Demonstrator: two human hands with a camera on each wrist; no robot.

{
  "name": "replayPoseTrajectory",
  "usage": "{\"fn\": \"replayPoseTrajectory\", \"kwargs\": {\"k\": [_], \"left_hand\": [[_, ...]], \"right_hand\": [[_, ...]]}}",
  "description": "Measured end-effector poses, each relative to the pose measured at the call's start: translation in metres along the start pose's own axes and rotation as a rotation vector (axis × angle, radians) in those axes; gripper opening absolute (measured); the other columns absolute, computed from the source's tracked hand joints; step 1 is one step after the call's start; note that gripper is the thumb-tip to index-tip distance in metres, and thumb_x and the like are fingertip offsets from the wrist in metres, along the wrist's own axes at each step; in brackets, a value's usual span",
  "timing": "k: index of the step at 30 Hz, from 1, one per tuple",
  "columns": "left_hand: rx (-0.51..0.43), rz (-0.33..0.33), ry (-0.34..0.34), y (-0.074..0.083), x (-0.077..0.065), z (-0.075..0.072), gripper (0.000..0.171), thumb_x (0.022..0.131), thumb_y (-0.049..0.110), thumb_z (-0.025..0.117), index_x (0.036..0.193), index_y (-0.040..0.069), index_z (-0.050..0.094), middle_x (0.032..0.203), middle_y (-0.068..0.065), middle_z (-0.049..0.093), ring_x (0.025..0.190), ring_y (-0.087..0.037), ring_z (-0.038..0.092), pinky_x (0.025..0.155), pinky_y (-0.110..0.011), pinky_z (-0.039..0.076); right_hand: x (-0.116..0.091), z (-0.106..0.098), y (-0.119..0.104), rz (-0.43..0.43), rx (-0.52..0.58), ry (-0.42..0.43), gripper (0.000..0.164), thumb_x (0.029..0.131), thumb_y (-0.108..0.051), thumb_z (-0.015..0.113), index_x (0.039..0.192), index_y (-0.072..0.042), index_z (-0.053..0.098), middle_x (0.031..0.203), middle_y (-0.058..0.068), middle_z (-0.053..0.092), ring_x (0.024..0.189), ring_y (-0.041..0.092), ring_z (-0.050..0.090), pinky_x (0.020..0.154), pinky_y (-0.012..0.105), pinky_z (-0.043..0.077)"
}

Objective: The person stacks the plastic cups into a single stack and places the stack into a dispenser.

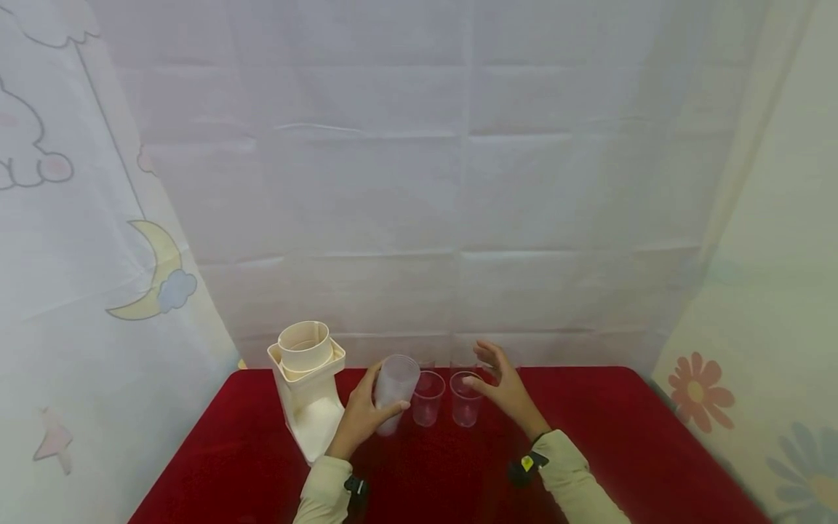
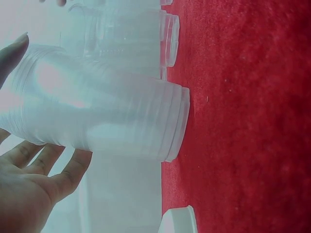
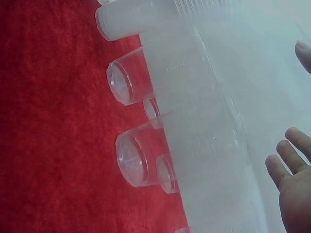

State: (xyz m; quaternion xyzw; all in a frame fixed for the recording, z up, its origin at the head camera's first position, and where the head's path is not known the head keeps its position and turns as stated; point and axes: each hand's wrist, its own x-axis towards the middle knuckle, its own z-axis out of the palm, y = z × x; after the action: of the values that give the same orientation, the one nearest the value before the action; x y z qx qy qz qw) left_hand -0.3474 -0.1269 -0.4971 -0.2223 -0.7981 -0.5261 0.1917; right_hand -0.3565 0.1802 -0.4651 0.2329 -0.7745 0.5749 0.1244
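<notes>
A tall nested stack of clear plastic cups (image 1: 396, 380) is gripped in my left hand (image 1: 360, 416), tilted, thumb on one side and fingers on the other. The left wrist view shows the stack's layered rims and its base (image 2: 177, 124) close over the red cloth. Just right of it, one single clear cup (image 1: 427, 409) stands upright, with another clear cup (image 1: 465, 411) beside it. My right hand (image 1: 509, 389) hovers by that second cup, thumb and fingers spread apart, holding nothing. In the right wrist view its fingers (image 3: 278, 170) are apart from the cups.
More clear cups (image 1: 462, 363) stand behind the front pair, one partly hidden by my right hand. A cream-white, pipe-like plastic piece (image 1: 313, 407) with a round open top stands at the left. Red cloth (image 1: 445, 484) covers the table; a pale creased sheet (image 1: 406, 218) hangs behind it.
</notes>
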Motion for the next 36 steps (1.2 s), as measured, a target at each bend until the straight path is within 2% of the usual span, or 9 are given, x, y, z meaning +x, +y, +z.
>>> {"fn": "replayPoseTrajectory", "kwargs": {"k": [3,9,13,16,19,22,25,32,36], "left_hand": [[-0.012,-0.003,0.003,0.0,0.0,0.0,0.084,0.074,0.03,0.09,0.146,0.022,0.047,0.124,-0.007,0.064,0.104,-0.024,0.062,0.085,-0.048,0.051],[-0.024,-0.018,0.011,0.001,0.001,0.001,0.084,0.073,0.027,0.091,0.145,0.023,0.048,0.122,-0.006,0.065,0.102,-0.023,0.062,0.085,-0.048,0.051],[-0.024,-0.023,0.026,0.003,0.001,0.002,0.084,0.072,0.018,0.091,0.145,0.017,0.048,0.122,-0.009,0.064,0.102,-0.026,0.063,0.084,-0.05,0.051],[-0.023,-0.013,0.035,0.014,0.001,0.001,0.083,0.072,0.01,0.089,0.144,0.008,0.048,0.121,-0.015,0.064,0.101,-0.031,0.062,0.083,-0.054,0.051],[-0.027,-0.009,0.03,0.03,-0.002,-0.003,0.082,0.074,0.008,0.088,0.144,0.001,0.047,0.122,-0.019,0.063,0.101,-0.034,0.062,0.083,-0.055,0.051],[-0.031,-0.007,0.019,0.042,-0.005,-0.007,0.08,0.075,0.008,0.087,0.143,-0.001,0.047,0.122,-0.02,0.063,0.1,-0.034,0.062,0.083,-0.055,0.052],[-0.041,-0.013,0.02,0.044,-0.006,-0.008,0.079,0.075,0.008,0.087,0.143,0.0,0.047,0.122,-0.02,0.063,0.101,-0.035,0.062,0.083,-0.056,0.051],[-0.017,-0.019,0.004,0.001,0.0,-0.001,0.085,0.074,0.03,0.09,0.147,0.023,0.046,0.125,-0.007,0.063,0.103,-0.023,0.062,0.085,-0.046,0.052],[-0.027,-0.022,0.006,0.001,0.0,-0.001,0.084,0.074,0.027,0.09,0.146,0.023,0.047,0.125,-0.007,0.064,0.103,-0.024,0.062,0.084,-0.046,0.052]], "right_hand": [[-0.001,0.0,0.002,-0.01,0.016,0.003,0.078,0.089,-0.004,0.073,0.153,-0.003,0.03,0.151,0.03,0.036,0.139,0.05,0.033,0.107,0.067,0.028],[-0.005,-0.002,0.004,-0.019,-0.017,0.02,0.074,0.09,-0.006,0.073,0.153,-0.006,0.032,0.15,0.023,0.041,0.139,0.041,0.037,0.109,0.06,0.032],[-0.007,-0.003,0.007,-0.017,-0.023,0.025,0.074,0.09,-0.007,0.073,0.152,-0.008,0.033,0.15,0.024,0.041,0.139,0.04,0.038,0.109,0.059,0.033],[-0.008,-0.002,0.006,-0.01,-0.029,0.025,0.075,0.09,-0.007,0.074,0.152,-0.008,0.033,0.15,0.026,0.041,0.139,0.042,0.038,0.108,0.06,0.034],[-0.011,-0.001,-0.003,-0.017,-0.029,0.018,0.075,0.089,-0.005,0.074,0.151,-0.002,0.032,0.148,0.029,0.041,0.137,0.048,0.038,0.106,0.062,0.034],[-0.015,-0.001,-0.015,-0.018,-0.028,0.004,0.074,0.088,-0.003,0.074,0.15,0.002,0.032,0.147,0.031,0.042,0.136,0.051,0.038,0.106,0.062,0.034],[-0.018,0.0,-0.023,-0.01,-0.029,-0.001,0.073,0.088,-0.003,0.073,0.149,0.003,0.033,0.146,0.031,0.042,0.136,0.05,0.038,0.106,0.062,0.034],[-0.019,0.001,-0.019,-0.006,-0.022,0.008,0.072,0.088,-0.003,0.073,0.148,0.003,0.034,0.145,0.03,0.044,0.136,0.05,0.039,0.106,0.061,0.034],[-0.018,0.002,0.001,-0.004,-0.008,0.024,0.075,0.088,-0.002,0.074,0.15,0.003,0.032,0.147,0.03,0.042,0.137,0.049,0.037,0.107,0.062,0.033]]}}
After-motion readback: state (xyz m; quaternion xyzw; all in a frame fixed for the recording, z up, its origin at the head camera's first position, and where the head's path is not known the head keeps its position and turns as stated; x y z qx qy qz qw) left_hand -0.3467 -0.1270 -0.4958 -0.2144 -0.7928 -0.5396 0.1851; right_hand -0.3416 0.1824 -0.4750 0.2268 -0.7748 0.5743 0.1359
